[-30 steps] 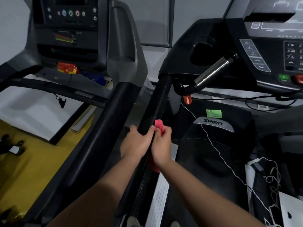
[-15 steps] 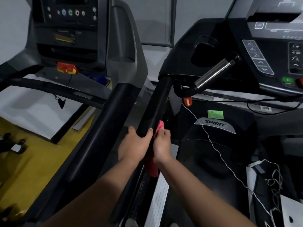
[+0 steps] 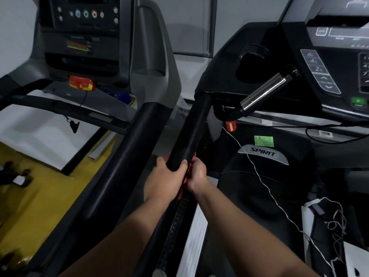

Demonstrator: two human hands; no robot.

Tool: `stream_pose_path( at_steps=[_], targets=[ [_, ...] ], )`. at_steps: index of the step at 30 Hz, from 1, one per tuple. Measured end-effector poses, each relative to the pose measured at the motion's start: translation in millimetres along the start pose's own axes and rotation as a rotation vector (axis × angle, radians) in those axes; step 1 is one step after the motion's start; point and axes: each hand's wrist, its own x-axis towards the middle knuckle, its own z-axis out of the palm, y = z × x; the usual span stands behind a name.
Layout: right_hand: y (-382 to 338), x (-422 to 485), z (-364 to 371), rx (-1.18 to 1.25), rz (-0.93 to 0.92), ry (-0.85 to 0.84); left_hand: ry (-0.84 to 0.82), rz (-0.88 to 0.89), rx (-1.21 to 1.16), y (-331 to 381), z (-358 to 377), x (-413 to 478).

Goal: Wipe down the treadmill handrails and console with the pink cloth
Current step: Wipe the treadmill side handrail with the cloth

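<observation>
A black padded handrail (image 3: 191,132) of the right treadmill runs from the console down toward me. My left hand (image 3: 165,180) wraps over the rail from the left. My right hand (image 3: 196,173) grips it from the right, pressing the pink cloth (image 3: 184,181) against the rail. Only small bits of the cloth show between and below the hands, and a pink edge peeks out left of the rail. The treadmill's console (image 3: 329,62) with keypad and green button sits at the upper right. A chrome pulse grip (image 3: 265,92) sticks out below it.
A second treadmill with its own thick black handrail (image 3: 123,156) and console (image 3: 83,27) stands close on the left. A thin white cord (image 3: 259,176) crosses the Spirit motor cover (image 3: 263,154). Loose cables (image 3: 335,224) lie at the lower right. Yellow floor (image 3: 30,196) at left.
Both hands have slid a little down the handrail toward me, and less of the pink cloth shows above my right hand than before.
</observation>
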Motion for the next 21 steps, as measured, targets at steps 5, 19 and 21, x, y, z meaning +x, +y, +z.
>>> stream_pose_path(
  at_steps=[5,19,21],
  targets=[
    [0.3,5.2,0.0,0.005,0.024,-0.055,-0.009,0.017,-0.044,0.1,-1.4,-0.3],
    [7.6,-33.1,-13.3,-0.635,-0.855,0.093,-0.001,-0.023,0.049,0.8,0.7,0.1],
    [5.9,-30.0,-12.0,-0.719,-0.884,0.109,0.001,-0.020,0.046,1.6,0.2,-0.4]
  ],
)
